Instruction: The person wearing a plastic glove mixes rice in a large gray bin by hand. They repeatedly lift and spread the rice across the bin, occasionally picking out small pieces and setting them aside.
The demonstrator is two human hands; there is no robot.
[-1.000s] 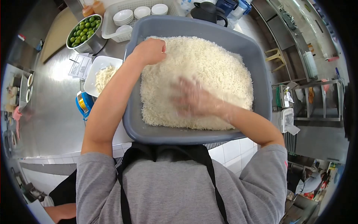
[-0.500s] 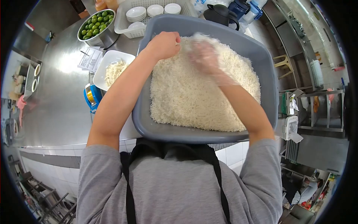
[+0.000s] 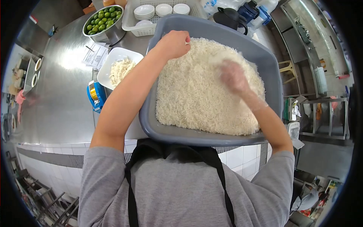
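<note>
A large grey plastic tub (image 3: 211, 140) holds a wide bed of short white rice-like grains (image 3: 200, 98). Over the far left part of the tub is my left hand (image 3: 174, 44), its fingers closed; a small white bit shows at the fingertips, too small to name. My right hand (image 3: 232, 75), in a clear plastic glove, is over the right half of the grains and smeared by motion, so its fingers cannot be read. Left of the tub, a white square dish (image 3: 101, 77) holds thicker white strips (image 3: 120, 70).
On the steel counter (image 3: 56, 109) are a blue tape dispenser (image 3: 97, 99), papers (image 3: 94, 56) and a metal pot (image 3: 113, 36) of green limes (image 3: 102, 22). Behind the tub stand a white basket (image 3: 140, 31) with stacked small dishes (image 3: 144, 11) and a black jug (image 3: 228, 17).
My right hand has swept right across the grains. My left hand stays closed near the tub's far left side, and the view has shifted slightly.
</note>
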